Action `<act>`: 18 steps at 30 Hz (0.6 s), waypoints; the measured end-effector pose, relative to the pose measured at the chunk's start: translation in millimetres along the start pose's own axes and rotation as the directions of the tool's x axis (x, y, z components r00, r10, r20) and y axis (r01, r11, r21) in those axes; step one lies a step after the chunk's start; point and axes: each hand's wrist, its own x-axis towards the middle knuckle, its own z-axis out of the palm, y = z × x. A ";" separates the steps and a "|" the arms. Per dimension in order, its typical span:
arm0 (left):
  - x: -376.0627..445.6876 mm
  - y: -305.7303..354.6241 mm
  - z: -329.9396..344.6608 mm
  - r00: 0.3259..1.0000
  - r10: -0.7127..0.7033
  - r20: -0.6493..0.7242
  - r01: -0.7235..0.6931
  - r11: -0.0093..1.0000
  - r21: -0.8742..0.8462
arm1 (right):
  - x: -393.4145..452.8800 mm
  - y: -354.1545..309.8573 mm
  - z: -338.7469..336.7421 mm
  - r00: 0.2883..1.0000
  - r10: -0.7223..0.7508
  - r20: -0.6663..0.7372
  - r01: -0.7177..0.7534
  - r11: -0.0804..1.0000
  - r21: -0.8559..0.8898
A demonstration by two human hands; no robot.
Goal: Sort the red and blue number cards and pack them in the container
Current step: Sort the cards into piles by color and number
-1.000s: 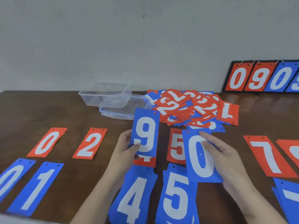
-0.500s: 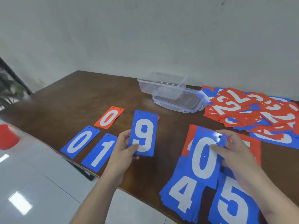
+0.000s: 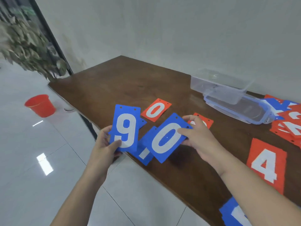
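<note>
Pinching blue 9 card (image 3: 125, 130), blue 0 card (image 3: 167, 138)

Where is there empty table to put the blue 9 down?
Bare wood lies between the table's far corner, the red 0 card and the clear container. It is crowded at the right, by the card pile.

A red bucket (image 3: 40, 105) stands on the tiled floor (image 3: 48, 160) (glossy), near a leafy plant (image 3: 27, 39).
</note>
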 end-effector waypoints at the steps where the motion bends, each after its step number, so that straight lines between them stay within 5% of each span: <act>1: 3.2 0.1 -9.2 1.000 0.002 -0.016 -0.002 1.000 -0.001 | 8.1 -0.9 16.5 0.999 0.002 0.032 -0.001 1.000 -0.029; 8: 16.9 -0.9 -51.7 0.996 -0.003 -0.087 0.002 1.000 -0.011 | 65.0 -8.6 107.7 0.993 0.053 0.106 -0.034 0.983 -0.179; 12: 19.5 -3.3 -60.5 0.995 -0.022 -0.102 0.020 1.000 -0.016 | 83.5 -8.7 135.8 0.991 -0.028 0.128 0.072 0.934 -0.351; 14: 20.9 -3.5 -61.8 0.995 -0.028 -0.100 0.027 1.000 -0.015 | 90.7 -0.5 141.3 0.985 -0.081 0.150 0.151 0.820 -0.552; 18: 24.6 -0.8 -61.5 0.994 -0.037 -0.104 0.036 0.999 -0.013 | 99.2 15.1 140.8 0.950 -0.276 0.148 0.251 0.389 -0.886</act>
